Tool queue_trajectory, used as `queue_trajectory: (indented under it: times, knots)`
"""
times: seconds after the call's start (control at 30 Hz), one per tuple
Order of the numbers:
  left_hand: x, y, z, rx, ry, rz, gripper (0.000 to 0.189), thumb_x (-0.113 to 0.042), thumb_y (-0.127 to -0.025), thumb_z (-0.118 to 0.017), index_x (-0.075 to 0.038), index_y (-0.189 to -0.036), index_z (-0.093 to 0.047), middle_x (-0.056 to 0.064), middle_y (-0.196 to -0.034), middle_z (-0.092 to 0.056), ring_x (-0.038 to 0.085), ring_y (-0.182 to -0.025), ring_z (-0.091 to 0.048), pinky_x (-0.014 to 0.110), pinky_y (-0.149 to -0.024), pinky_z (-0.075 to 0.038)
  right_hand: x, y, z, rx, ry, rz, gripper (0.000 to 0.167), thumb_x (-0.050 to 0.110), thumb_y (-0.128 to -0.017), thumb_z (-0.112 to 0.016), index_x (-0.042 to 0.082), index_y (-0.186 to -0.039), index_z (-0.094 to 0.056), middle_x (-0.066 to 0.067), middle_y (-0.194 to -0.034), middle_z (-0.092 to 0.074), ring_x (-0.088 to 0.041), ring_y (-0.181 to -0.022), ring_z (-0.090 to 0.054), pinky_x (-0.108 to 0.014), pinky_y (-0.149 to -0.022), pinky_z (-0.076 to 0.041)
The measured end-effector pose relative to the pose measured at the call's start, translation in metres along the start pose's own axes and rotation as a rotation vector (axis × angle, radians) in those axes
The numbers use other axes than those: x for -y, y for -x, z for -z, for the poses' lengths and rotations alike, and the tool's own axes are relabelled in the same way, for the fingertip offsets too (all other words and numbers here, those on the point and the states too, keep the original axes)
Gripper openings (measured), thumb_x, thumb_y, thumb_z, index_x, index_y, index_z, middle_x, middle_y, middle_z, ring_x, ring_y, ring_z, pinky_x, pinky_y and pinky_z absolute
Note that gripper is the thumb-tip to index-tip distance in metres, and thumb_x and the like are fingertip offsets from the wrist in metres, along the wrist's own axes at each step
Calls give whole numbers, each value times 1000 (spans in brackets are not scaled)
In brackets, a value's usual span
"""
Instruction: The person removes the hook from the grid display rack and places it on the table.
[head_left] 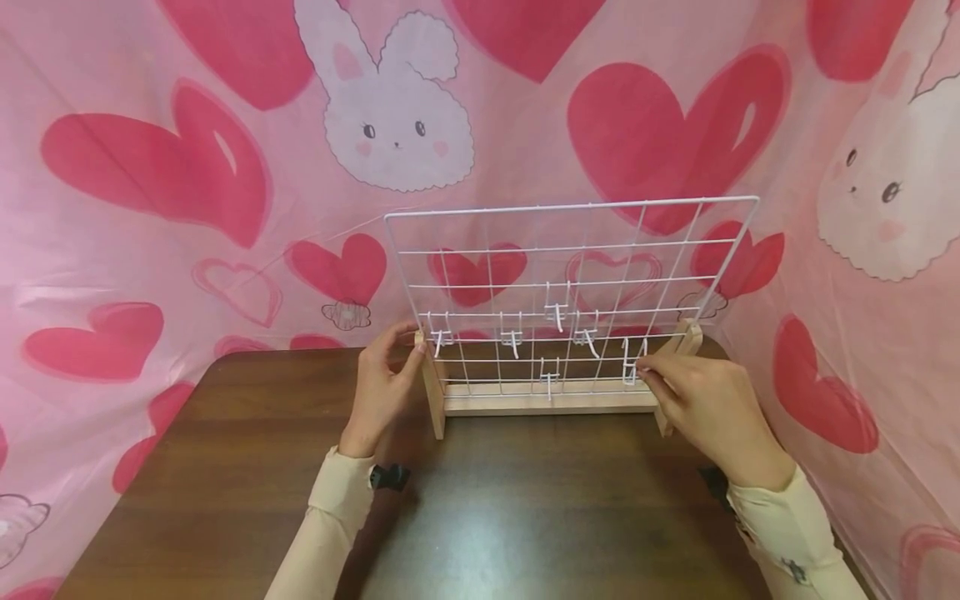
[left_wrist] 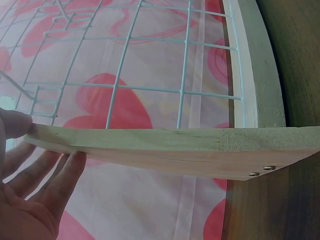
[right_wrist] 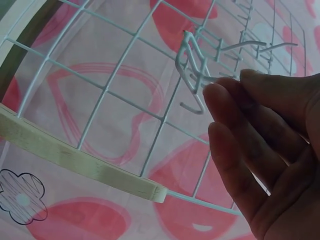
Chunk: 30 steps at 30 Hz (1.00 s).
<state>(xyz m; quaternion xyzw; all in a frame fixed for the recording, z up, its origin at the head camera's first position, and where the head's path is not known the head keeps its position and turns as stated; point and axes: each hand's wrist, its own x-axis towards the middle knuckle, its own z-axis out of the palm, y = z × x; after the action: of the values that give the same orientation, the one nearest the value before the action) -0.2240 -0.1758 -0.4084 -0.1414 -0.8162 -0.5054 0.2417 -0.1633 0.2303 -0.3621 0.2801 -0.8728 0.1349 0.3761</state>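
A white wire grid panel [head_left: 570, 207] stands in a light wooden stand [head_left: 551, 405], leaning back. My left hand [head_left: 381, 390] grips the upper end of the stand's left side piece [left_wrist: 150, 142], thumb on one face and fingers on the other. At the grid's lower right, my right hand [head_left: 708, 408] pinches a white wire hook [right_wrist: 190, 65] between thumb and fingers. That hook is at the grid wires; whether it is latched on them I cannot tell. Several similar hooks, such as the upper one [head_left: 556, 314] and the lowest one [head_left: 550, 380], hang on the grid.
The stand sits toward the back of a dark brown wooden table [head_left: 480, 517]. Behind and to the right hangs a pink cloth [head_left: 525, 150] printed with hearts and rabbits, close to the table edges. Two screws [left_wrist: 262, 171] show in the left side piece.
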Motion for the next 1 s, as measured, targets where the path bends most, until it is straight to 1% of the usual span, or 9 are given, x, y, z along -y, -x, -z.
queue_trajectory:
  times: [0.03,0.1,0.13,0.3,0.37,0.53,0.6,0.77,1.0]
  knots:
    - [0,0,0,-1,-2,0,31,-6,-97,-71,-2,-128,-68,20,-115,-76,30,-101,-76,47,-78,-65,0,0,0,10,2,-4,9,18,-89,-80,10,-93,-78,-5,-75,-78,-30,-60,-71,-49,-50,-52]
    - [1,0,-1,-5,-7,-3,32,-6,-97,-71,-1,-128,-68,19,-114,-77,30,-101,-76,42,-78,-65,-1,-1,-1,31,7,-11,22,7,-73,-88,12,-92,-78,-4,-75,-78,-29,-61,-71,-50,-51,-52]
    - [1,0,-1,-6,-8,-3,32,-6,-97,-71,-1,-128,-68,18,-114,-77,30,-101,-75,38,-78,-65,-1,-1,-1,40,11,-15,23,6,-72,-88,12,-92,-78,-3,-76,-78,-29,-61,-71,-50,-51,-53]
    - [0,1,-1,-4,-15,-5,31,-7,-97,-72,-4,-127,-69,16,-113,-77,27,-102,-75,21,-77,-61,-1,1,-3,93,8,-22,22,5,-71,-88,12,-90,-78,-3,-75,-78,-28,-60,-70,-49,-51,-53]
    - [0,1,-1,-2,-13,-9,30,-7,-97,-71,-5,-127,-69,16,-113,-77,27,-102,-75,21,-77,-61,-2,1,-3,120,6,-28,22,5,-71,-88,13,-89,-78,-2,-73,-77,-27,-58,-68,-48,-50,-51]
    - [0,1,0,0,-19,-9,30,-8,-98,-71,-6,-127,-69,16,-113,-78,27,-103,-75,31,-78,-64,-3,0,-4,170,11,-37,19,6,-74,-86,15,-88,-77,2,-70,-75,-23,-55,-65,-46,-50,-50]
    - [0,1,1,2,-21,-3,30,-8,-97,-71,-6,-127,-69,16,-114,-78,27,-103,-75,33,-79,-64,-2,0,-4,194,7,-45,18,7,-75,-86,15,-88,-77,3,-69,-73,-20,-54,-63,-44,-50,-49]
    - [-1,1,1,7,-16,7,30,-8,-97,-71,-7,-128,-69,15,-114,-78,26,-104,-75,26,-79,-62,0,1,-4,261,4,-72,16,7,-77,-84,15,-87,-76,5,-68,-71,-16,-54,-60,-43,-50,-50]
    - [0,1,1,7,-20,-3,30,-8,-97,-71,-7,-127,-69,13,-115,-77,25,-105,-75,19,-77,-59,0,1,-6,310,11,-85,14,6,-78,-83,14,-85,-75,1,-67,-70,-22,-54,-62,-46,-49,-49]
